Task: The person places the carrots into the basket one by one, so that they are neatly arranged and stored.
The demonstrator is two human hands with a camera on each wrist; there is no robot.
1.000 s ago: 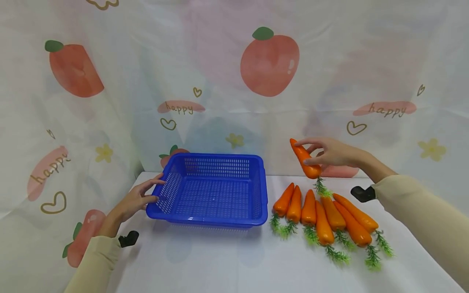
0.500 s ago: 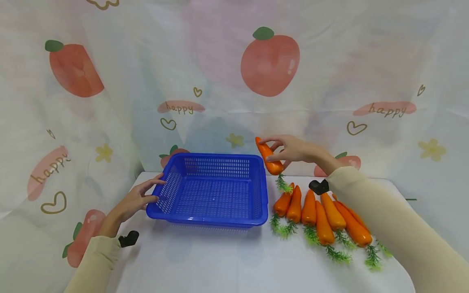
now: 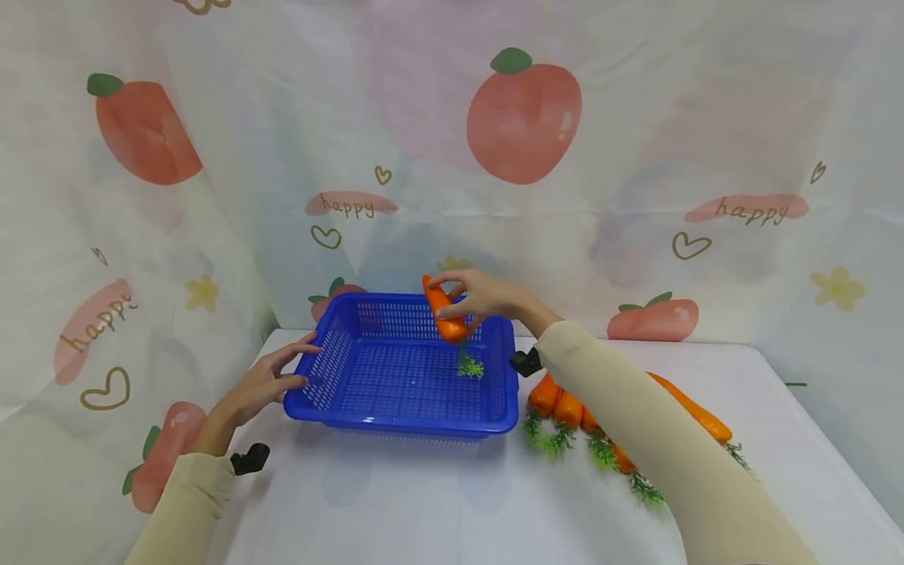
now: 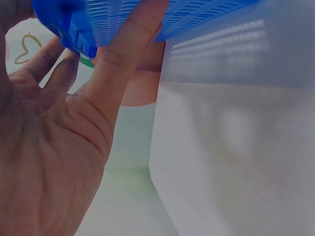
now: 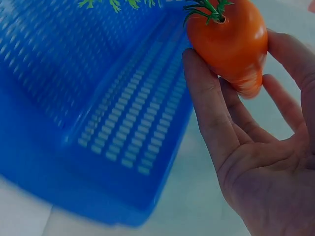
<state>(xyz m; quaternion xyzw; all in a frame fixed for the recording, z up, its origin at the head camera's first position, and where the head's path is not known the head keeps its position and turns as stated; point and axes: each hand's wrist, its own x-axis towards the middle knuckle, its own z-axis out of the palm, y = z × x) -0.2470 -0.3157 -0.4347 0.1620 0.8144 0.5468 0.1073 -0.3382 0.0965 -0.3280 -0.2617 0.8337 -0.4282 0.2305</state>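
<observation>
A blue plastic basket (image 3: 399,430) with slotted walls stands on the white table. My left hand (image 3: 264,384) holds its left side, with fingers at the rim and the thumb (image 4: 120,59) against the outer wall in the left wrist view. Above the basket's right half, my right hand (image 3: 480,298) pinches an orange carrot (image 3: 446,318) between thumb and fingertips. The carrot tilts, tip up, and its green leaves (image 3: 469,365) hang down over the basket. In the right wrist view the carrot's thick leafy end (image 5: 231,34) faces the camera.
Several more carrots (image 3: 544,395) lie on the table right of the basket, partly hidden by my right sleeve (image 3: 636,424). A white cloth (image 3: 523,235) printed with fruit and hearts hangs behind and at the left of the table (image 3: 395,510).
My right hand has carried the carrot leftward from above the other carrots to above the basket. My left hand and the basket have stayed in place.
</observation>
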